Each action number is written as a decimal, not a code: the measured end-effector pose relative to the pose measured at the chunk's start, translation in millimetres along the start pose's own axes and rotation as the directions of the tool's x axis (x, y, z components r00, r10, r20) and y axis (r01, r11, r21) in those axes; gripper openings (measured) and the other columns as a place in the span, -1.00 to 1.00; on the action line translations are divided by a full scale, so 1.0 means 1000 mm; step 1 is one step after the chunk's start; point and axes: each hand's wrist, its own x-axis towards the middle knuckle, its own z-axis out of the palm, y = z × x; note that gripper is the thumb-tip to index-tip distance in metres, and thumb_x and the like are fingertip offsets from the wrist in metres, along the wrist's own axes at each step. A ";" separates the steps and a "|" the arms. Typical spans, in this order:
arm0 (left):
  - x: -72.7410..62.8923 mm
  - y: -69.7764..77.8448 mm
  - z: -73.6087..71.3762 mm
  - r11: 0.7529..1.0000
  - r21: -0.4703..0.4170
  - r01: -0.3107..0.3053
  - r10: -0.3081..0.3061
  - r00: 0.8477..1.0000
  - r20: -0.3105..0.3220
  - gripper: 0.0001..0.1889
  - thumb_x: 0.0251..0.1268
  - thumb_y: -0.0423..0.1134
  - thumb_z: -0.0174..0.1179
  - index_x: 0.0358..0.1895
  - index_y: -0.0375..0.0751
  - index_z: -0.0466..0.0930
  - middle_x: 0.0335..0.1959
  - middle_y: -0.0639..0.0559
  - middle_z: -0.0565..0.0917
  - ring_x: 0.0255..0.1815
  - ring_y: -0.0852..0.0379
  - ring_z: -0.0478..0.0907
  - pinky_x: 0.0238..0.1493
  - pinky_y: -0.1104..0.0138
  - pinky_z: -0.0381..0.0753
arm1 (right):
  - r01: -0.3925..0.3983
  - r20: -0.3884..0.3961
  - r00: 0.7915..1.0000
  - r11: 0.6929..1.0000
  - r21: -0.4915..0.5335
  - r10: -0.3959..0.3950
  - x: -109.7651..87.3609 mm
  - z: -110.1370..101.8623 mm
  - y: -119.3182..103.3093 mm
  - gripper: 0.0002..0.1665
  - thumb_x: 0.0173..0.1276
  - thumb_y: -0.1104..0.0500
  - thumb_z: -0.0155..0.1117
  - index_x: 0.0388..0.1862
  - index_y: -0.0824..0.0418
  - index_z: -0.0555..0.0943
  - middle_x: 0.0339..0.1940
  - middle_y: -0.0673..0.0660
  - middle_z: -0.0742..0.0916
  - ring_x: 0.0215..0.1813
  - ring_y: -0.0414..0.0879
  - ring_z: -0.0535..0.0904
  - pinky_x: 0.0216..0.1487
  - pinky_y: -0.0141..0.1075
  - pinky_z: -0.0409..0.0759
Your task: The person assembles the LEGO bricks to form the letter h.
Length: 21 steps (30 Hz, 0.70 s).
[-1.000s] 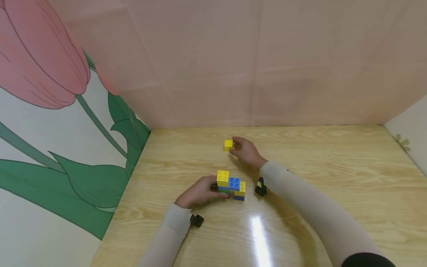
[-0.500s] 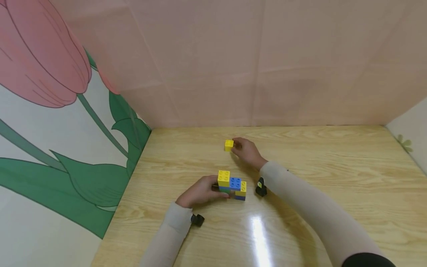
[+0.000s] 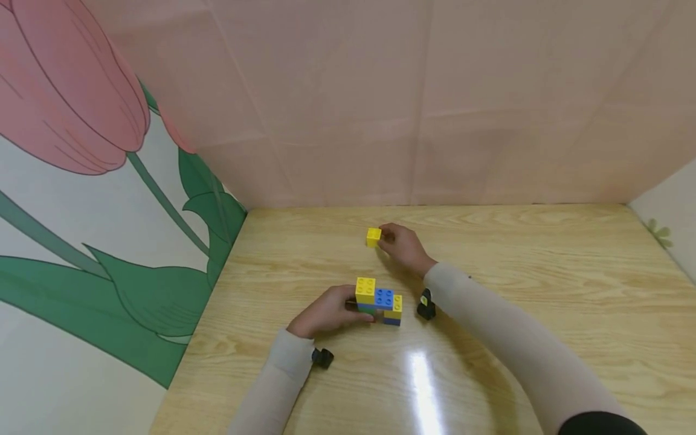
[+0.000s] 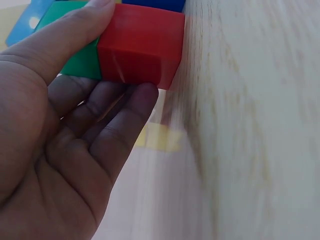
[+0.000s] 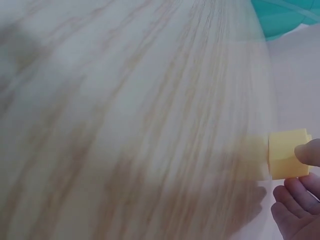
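Note:
My left hand (image 3: 326, 311) grips the left end of a small structure of toy building bricks on the table. In the head view a yellow brick (image 3: 365, 290) tops that end, a blue brick (image 3: 383, 298) sits beside it, and a smaller yellow brick (image 3: 393, 309) lies over a dark blue one (image 3: 392, 321) at the right. The left wrist view shows thumb and fingers around a green brick (image 4: 82, 60) and a red brick (image 4: 142, 42) at the bottom. Farther back, my right hand (image 3: 406, 248) pinches a separate yellow brick (image 3: 373, 237) between thumb and fingers, close over the table.
The wooden table (image 3: 544, 314) runs back to a pink cloth wall (image 3: 348, 121). A panel with painted tulips (image 3: 109, 272) borders the left, and a white panel (image 3: 674, 211) the right. Black wrist cameras (image 3: 426, 306) hang below both sleeves.

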 end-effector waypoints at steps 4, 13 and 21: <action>0.000 0.000 0.001 1.000 0.005 -0.004 0.004 1.000 0.002 -0.61 0.13 0.04 0.40 0.06 0.25 0.60 -0.05 0.35 0.66 -0.03 0.33 0.60 0.02 0.37 0.57 | -0.008 0.006 1.000 1.000 0.008 0.008 -0.002 -0.003 -0.001 -0.49 0.44 0.10 0.23 0.30 0.23 0.45 0.18 0.20 0.60 0.20 0.08 0.51 0.19 -0.02 0.50; 0.000 0.002 -0.001 1.000 0.004 0.022 -0.022 1.000 0.000 -0.59 0.12 0.06 0.40 0.07 0.26 0.59 -0.05 0.36 0.65 -0.02 0.33 0.60 0.03 0.36 0.56 | 0.006 -0.005 1.000 1.000 0.001 -0.006 -0.010 -0.013 -0.007 -0.46 0.45 0.05 0.21 0.32 0.21 0.43 0.19 0.20 0.60 0.23 0.10 0.49 0.22 0.01 0.47; -0.001 0.005 -0.001 0.999 0.022 0.028 -0.029 1.000 0.009 -0.60 0.14 0.05 0.39 0.08 0.23 0.59 -0.05 0.36 0.65 -0.01 0.34 0.59 0.06 0.36 0.55 | 0.062 -0.035 0.998 0.998 0.012 -0.061 -0.021 -0.021 -0.022 -0.47 0.42 0.03 0.25 0.29 0.21 0.47 0.14 0.20 0.63 0.19 0.07 0.54 0.24 -0.01 0.46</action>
